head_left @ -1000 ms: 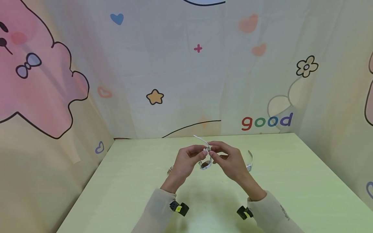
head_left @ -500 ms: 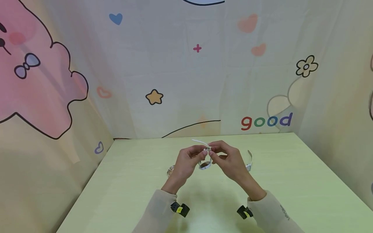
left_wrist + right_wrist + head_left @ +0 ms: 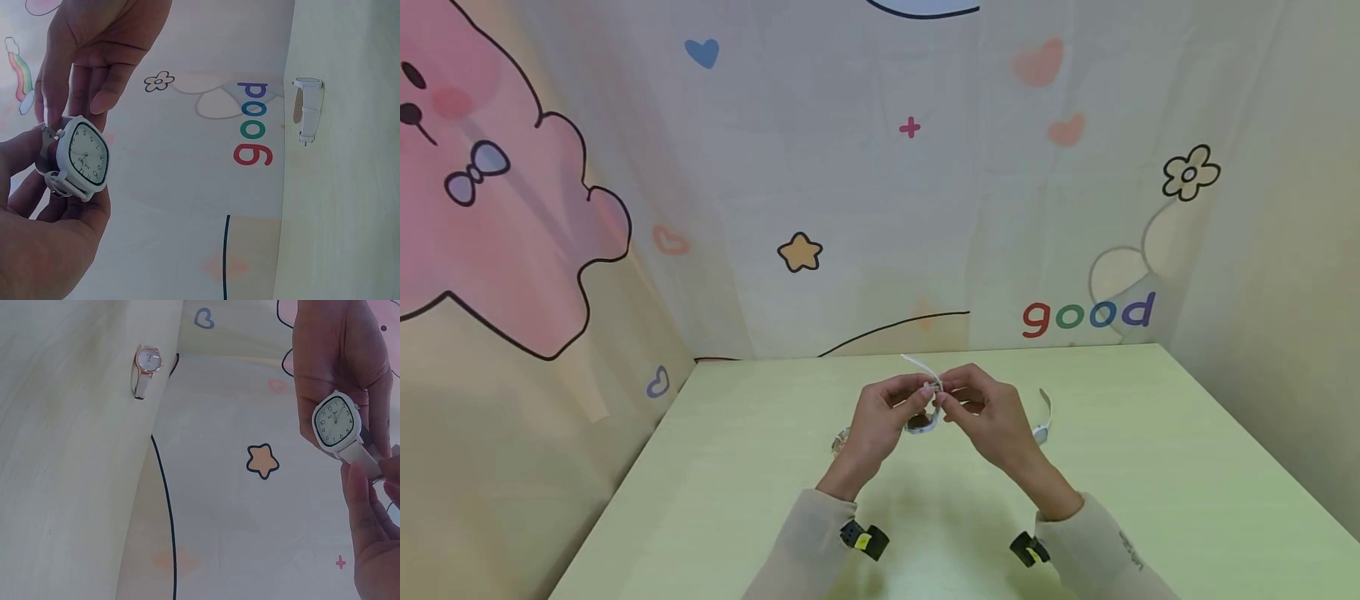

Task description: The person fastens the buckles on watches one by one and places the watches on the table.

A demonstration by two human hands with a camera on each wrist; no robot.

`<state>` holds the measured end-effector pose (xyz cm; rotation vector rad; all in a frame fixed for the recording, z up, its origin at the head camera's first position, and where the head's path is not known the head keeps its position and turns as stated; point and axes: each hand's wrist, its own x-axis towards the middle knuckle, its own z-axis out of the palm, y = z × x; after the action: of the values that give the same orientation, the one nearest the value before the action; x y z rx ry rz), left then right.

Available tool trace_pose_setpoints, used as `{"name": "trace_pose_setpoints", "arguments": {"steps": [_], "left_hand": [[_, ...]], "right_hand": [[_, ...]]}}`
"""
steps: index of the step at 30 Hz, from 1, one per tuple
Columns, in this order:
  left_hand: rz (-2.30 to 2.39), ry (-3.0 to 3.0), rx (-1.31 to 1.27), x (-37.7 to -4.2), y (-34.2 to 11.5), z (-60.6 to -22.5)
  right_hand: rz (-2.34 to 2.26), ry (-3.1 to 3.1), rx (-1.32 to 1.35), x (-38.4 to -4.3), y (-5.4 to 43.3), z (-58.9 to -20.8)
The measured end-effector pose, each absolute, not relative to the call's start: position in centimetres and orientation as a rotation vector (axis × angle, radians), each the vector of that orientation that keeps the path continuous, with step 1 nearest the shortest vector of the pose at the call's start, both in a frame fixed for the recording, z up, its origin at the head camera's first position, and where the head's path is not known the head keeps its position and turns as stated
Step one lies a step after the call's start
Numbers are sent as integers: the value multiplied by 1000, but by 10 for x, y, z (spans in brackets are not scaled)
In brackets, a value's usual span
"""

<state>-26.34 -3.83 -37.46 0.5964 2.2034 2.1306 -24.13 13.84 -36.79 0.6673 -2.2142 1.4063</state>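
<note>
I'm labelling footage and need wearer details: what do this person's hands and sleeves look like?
The left hand and right hand are ungloved. The left sleeve and right sleeve are pale beige; the right one bears dark lettering, too small to read. A left device and right device, both black with yellow-green patches, sit by the cuffs.

Near the centre of the head view, the case of the white wristwatch (image 3: 920, 423) now sits slightly farther left than a second ago, nearer the left hand (image 3: 878, 417). Its loose strap end (image 3: 919, 364) slopes up more steeply than half a second ago, when it lay flatter. At the right edge, the printed pink shape and purple heart have slipped out of frame.
</note>
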Motion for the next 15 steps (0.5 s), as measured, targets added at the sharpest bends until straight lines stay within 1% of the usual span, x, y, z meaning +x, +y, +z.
{"name": "trace_pose_setpoints", "arguments": {"steps": [15], "left_hand": [[2103, 2190, 616, -263, -38, -377]], "right_hand": [[1372, -2271, 683, -241, 142, -367]]}}
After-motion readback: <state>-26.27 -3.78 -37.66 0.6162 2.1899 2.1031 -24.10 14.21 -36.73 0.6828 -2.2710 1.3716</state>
